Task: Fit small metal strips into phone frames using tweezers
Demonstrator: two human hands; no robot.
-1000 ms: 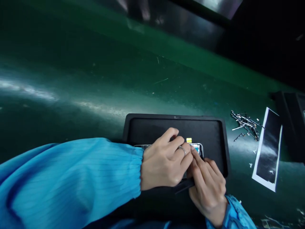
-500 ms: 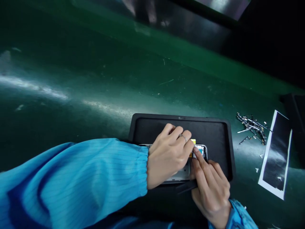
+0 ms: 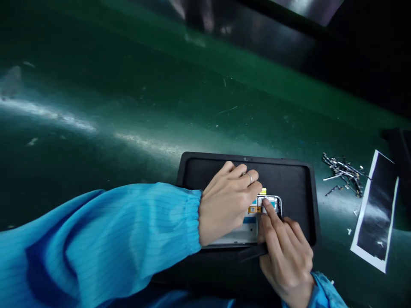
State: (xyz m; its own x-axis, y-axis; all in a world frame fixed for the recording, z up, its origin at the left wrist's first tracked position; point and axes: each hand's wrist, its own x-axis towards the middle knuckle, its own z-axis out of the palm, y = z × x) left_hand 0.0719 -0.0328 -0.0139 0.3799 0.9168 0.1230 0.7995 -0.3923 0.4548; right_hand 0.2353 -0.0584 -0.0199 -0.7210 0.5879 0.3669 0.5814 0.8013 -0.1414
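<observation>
An opened phone with a silver rim lies in a black tray, its inside showing blue patches, an orange flex cable and a yellow tab at the far edge. My left hand, with a ring on one finger, rests across the phone. Its fingers are curled over the far edge, and what the fingertips grip is hidden. My right hand is closed around a thin black tool whose end sticks out to the left. The right index fingertip presses on the phone's upper right part.
The black tray has a raised rim and sits on a green work surface. To its right lie a tangled pile of small dark strips, a white-edged black sheet and white scraps. A dark object stands at the right edge.
My left hand has shifted slightly up and left relative to the phone, uncovering more of the orange flex cable and a blue patch. The right hand stays nearly in place. The view has moved slightly.
</observation>
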